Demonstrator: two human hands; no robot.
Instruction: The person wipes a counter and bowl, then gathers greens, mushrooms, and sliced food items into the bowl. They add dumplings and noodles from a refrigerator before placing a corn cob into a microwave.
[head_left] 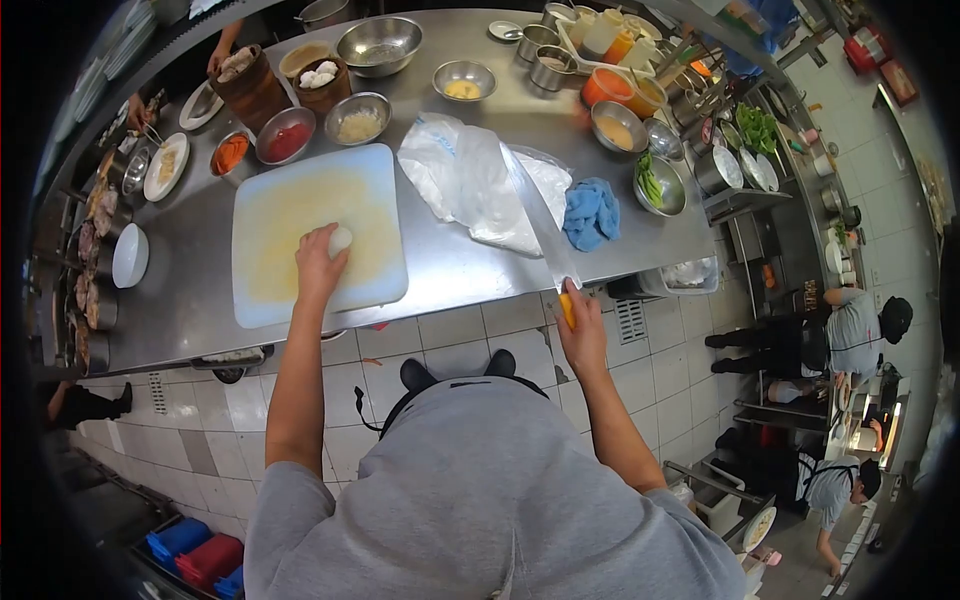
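On the white cutting board (365,195), stained yellow in its middle, my left hand (319,258) is closed around a small round white piece (341,239). My right hand (582,330) grips the yellow handle of a large knife (538,220) beyond the table's front edge. The long blade points away from me, over the table and the edge of a white plastic bag (460,180). A crumpled blue cloth (591,214) lies just right of the blade.
Metal bowls (380,45) and bamboo steamers (250,90) stand along the steel table's (450,285) back. A white bowl (130,256) is at the left, sauce containers (608,88) at the back right. Two co-workers (855,335) stand at far right; another person's hands show at back left.
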